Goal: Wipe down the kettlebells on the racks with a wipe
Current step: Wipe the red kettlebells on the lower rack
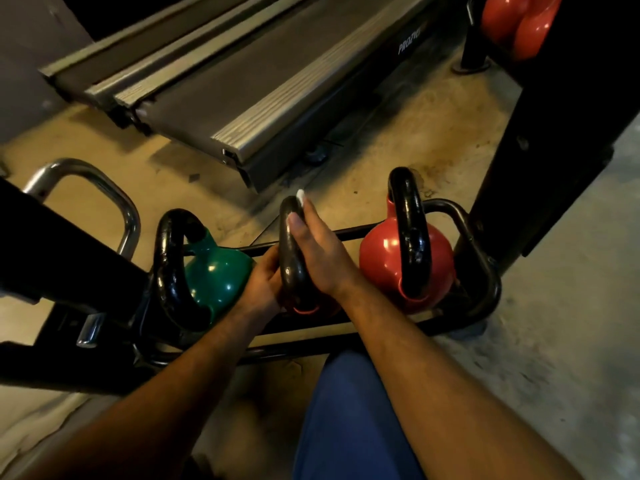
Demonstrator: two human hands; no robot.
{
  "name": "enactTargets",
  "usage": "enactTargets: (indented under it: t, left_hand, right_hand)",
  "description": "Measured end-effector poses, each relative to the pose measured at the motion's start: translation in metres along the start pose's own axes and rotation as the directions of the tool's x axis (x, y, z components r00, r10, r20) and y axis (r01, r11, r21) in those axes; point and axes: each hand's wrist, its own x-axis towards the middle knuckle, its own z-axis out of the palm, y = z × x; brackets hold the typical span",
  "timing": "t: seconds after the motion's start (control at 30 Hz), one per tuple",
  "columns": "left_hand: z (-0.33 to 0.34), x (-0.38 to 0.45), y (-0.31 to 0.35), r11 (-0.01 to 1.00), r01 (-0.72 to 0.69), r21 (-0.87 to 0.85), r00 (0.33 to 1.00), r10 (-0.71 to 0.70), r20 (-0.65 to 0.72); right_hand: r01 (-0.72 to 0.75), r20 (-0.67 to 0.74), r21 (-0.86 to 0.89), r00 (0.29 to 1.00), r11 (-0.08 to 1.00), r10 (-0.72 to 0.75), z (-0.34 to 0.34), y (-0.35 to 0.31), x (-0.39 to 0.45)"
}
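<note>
Three kettlebells sit on the low rack (481, 244) down here, and the action is on the middle one. The right hand (320, 247) lies along the black handle (291, 251) of the middle kettlebell, thumb pressed against it, and a scrap of white wipe (300, 196) peeks out past the fingertips, right at the top of the handle loop. So the wipe is in play, held against the handle. The left hand (263, 282) is tucked in on the other side, fingers curled round the lower part of that same handle, steadying it. Only a sliver of red body shows beneath the two hands.

Where does that leave the job? Hard to call from surfaces alone. The green kettlebell (214, 275) on the left and the red kettlebell (405, 261) on the right both shine, but whether that is gloss or a fresh wipe I cannot tell. My read: the middle handle is mid-wipe, its body is yet to come, and at least one neighbour is probably waiting. More red kettlebells (519, 22) sit on an upper shelf at top right, so there looks to be plenty left. A treadmill deck (242, 81) lies on the floor beyond.
</note>
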Motion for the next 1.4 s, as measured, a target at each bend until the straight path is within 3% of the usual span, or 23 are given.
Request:
enactTargets:
  t: [0.1, 0.2, 0.27, 0.37, 0.53, 0.7, 0.87, 1.0, 1.17, 1.23, 1.4]
  left_hand:
    - [0.002, -0.002, -0.001, 1.000, -0.002, 0.028, 1.000, 0.002, 0.002]
    - [0.003, -0.004, 0.004, 1.000, 0.023, 0.006, 1.000, -0.023, -0.002]
    - [0.005, -0.001, 0.004, 1.000, 0.012, 0.005, 1.000, -0.012, -0.008]
    - [0.009, -0.006, 0.009, 0.998, 0.050, -0.031, 0.997, -0.052, -0.058]
    - [0.008, -0.005, 0.009, 0.996, 0.086, -0.021, 0.994, -0.087, -0.070]
    - [0.003, -0.005, 0.002, 0.995, 0.104, 0.000, 0.994, -0.104, -0.019]
    - [0.001, -0.006, 0.013, 0.990, 0.137, -0.012, 0.990, -0.137, -0.014]
    - [-0.004, -0.009, 0.007, 0.993, 0.103, 0.059, 0.994, -0.101, -0.038]
    - [0.002, -0.011, 0.013, 0.991, 0.098, 0.094, 0.995, -0.095, -0.033]
    - [0.004, -0.011, 0.011, 0.989, 0.111, 0.102, 0.994, -0.108, -0.033]
    - [0.003, -0.009, 0.007, 0.995, 0.083, 0.061, 0.995, -0.079, -0.063]
  right_hand:
    - [0.112, 0.029, -0.014, 0.993, 0.994, -0.112, -0.002, 0.010, -0.010]
    - [0.072, 0.065, 0.037, 0.995, 0.997, -0.075, -0.008, 0.010, -0.015]
    - [0.142, 0.020, -0.017, 0.990, 0.990, -0.142, -0.006, -0.001, -0.020]
    - [0.252, 0.067, -0.098, 0.967, 0.963, -0.246, 0.002, -0.006, -0.037]
    - [0.177, 0.015, -0.083, 0.984, 0.981, -0.176, -0.003, -0.018, -0.041]
    - [0.351, 0.074, -0.211, 0.937, 0.913, -0.343, 0.003, -0.004, -0.066]
    - [0.290, -0.015, -0.183, 0.955, 0.939, -0.298, 0.004, -0.012, -0.064]
    - [0.399, 0.141, -0.320, 0.917, 0.859, -0.373, -0.001, 0.006, -0.092]
    - [0.247, 0.059, -0.277, 0.969, 0.929, -0.240, 0.004, -0.012, -0.094]
    - [0.218, 0.082, -0.256, 0.976, 0.942, -0.204, 0.010, -0.012, -0.109]
    - [-0.009, 0.105, -0.187, 0.994, 0.982, 0.029, 0.013, -0.015, -0.130]
